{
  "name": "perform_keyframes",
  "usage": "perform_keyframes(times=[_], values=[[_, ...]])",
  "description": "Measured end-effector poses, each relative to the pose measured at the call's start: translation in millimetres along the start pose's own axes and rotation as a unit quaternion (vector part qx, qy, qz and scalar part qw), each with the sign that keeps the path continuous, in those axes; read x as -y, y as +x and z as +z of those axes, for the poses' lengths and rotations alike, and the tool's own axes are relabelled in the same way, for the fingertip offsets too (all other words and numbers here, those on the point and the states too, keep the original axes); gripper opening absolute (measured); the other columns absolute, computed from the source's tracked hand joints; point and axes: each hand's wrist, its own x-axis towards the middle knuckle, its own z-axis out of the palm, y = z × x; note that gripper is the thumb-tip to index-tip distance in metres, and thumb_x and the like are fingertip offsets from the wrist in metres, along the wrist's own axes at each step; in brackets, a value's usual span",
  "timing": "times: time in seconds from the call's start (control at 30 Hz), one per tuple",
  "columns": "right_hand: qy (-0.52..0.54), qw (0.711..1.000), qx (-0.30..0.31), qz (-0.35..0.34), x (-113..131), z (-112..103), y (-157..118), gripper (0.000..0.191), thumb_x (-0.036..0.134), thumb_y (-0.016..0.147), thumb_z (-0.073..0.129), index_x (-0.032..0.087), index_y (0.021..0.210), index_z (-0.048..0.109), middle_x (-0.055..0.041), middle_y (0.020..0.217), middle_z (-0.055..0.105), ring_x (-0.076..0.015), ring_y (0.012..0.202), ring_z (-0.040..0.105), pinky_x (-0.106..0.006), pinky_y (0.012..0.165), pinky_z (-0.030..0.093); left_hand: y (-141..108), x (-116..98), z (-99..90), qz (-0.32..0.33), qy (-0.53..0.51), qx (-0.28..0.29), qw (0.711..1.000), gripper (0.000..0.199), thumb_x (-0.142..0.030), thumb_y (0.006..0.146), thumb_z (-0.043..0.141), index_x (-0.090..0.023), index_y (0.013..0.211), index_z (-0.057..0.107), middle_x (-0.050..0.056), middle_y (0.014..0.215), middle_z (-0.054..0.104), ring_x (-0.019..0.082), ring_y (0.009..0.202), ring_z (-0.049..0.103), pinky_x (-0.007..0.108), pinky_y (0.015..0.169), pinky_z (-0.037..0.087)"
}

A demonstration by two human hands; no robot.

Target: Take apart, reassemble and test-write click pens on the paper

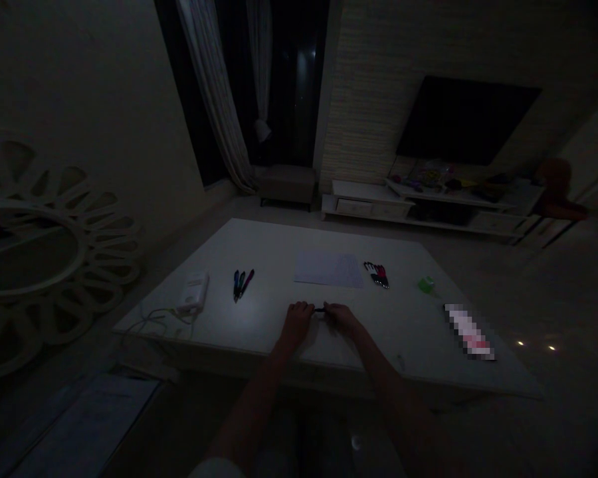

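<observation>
Near the front edge of the white table [274, 252], my left hand [299, 318] and my right hand [341, 318] hold a small dark pen-like object [319, 310] between them, one at each end. Both hands are closed on it, and their fingers hide its ends. White paper sheets [326, 267] lie just beyond the hands. To the left are several pens [241, 284] with blue, green and purplish barrels. On the right, a cluster of black, white and red pens [377, 274] lies beside the paper.
A white box-shaped device [193, 291] with cables [154, 318] sits at the table's left. At the right are a green item [426, 285] and a blurred-out phone-like object [469, 332]. Beyond the table stand a bench [288, 184] and a low white cabinet [369, 192].
</observation>
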Motion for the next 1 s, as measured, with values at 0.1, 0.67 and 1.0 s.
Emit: perform_keyframes(times=[0.1,0.67,1.0], values=[[-0.002,1.0,-0.011,-0.01,1,1,-1,0.043,0.053,0.051,0.074,0.014,0.062,0.06,0.0007,0.049,0.055,-0.0089,0.043,0.047,-0.022,0.044,0.036,0,0,-0.8,-0.005,0.002,0.007,1.0,0.019,-0.016,0.089,0.044,-0.021,0.104,0.054,0.005,0.095,0.056,0.019,0.09,0.05,0.034,0.081,0.036],[-0.066,0.997,-0.04,-0.022,1,-81,-3,0.036,0.037,0.059,0.074,0.014,0.085,0.065,-0.0043,0.062,0.067,-0.0124,0.043,0.056,-0.021,0.037,0.038,1,-4,-10.8,-0.016,0.007,0.037,0.999,0.021,-0.016,0.087,0.044,-0.02,0.106,0.052,0.007,0.1,0.054,0.021,0.093,0.049,0.036,0.082,0.035],[-0.23,0.947,-0.146,-0.171,10,-68,21,0.021,0.034,0.065,0.065,0.019,0.079,0.069,-0.0061,0.083,0.07,-0.0215,0.081,0.062,-0.033,0.074,0.048,4,-4,-9.9,-0.018,0.006,0.041,0.999,0.021,-0.017,0.089,0.042,-0.02,0.106,0.052,0.007,0.1,0.054,0.021,0.093,0.048,0.035,0.08,0.034]])
